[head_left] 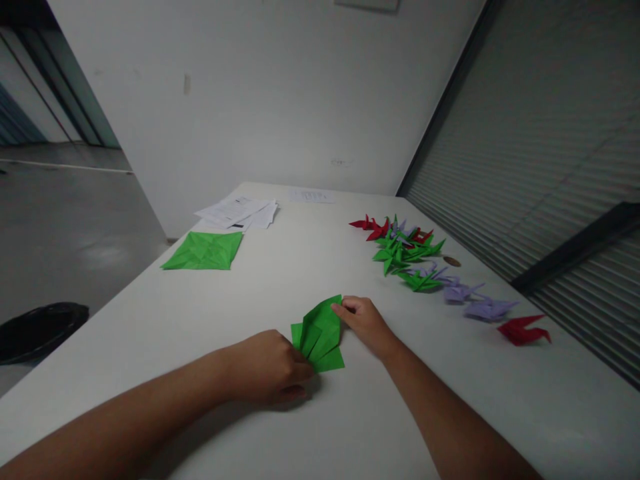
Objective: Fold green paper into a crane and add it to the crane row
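Note:
A partly folded sheet of green origami paper [323,333] is between my two hands near the front of the white table [295,267]. One flap of it stands raised, with crease lines showing across its face. My right hand [364,321] pinches the upper right corner of this flap between thumb and finger. At the lower left edge, my left hand [277,370] is closed on the paper, its fingertips partly hidden behind the knuckles. To the left, beyond my left hand, lies a flat green paper sheet [205,251] with creases.
Several folded paper cranes, green [397,253], purple [487,308] and red [524,330], line the table's right side beside the window blinds [550,147]. A brown disc [452,261] lies near them. Printed papers [237,212] rest at the back left. A black-lined bin [43,330] stands on the floor.

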### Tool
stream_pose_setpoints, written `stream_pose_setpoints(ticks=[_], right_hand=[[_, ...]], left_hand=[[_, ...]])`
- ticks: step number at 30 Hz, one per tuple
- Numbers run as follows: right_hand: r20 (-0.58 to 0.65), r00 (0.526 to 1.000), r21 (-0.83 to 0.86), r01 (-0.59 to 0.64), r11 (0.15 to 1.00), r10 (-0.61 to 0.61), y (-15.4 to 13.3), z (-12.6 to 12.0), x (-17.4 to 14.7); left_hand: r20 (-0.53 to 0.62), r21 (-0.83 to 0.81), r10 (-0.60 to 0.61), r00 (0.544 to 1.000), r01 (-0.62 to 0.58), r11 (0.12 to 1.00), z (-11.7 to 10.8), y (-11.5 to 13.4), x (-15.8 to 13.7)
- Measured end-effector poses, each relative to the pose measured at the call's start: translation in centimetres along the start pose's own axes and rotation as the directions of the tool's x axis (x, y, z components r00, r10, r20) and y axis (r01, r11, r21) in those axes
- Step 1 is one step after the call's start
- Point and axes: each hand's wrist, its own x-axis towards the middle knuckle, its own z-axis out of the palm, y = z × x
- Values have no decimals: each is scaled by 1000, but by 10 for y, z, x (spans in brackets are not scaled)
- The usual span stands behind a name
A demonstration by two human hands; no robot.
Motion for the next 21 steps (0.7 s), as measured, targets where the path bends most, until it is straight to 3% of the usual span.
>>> stream_pose_setpoints(ticks=[21], right_hand=[[-115,993,17,5,1000,-3,-6,-5,3]], left_hand=[[20,3,-8,1000,8,1000,-1,0,-1]])
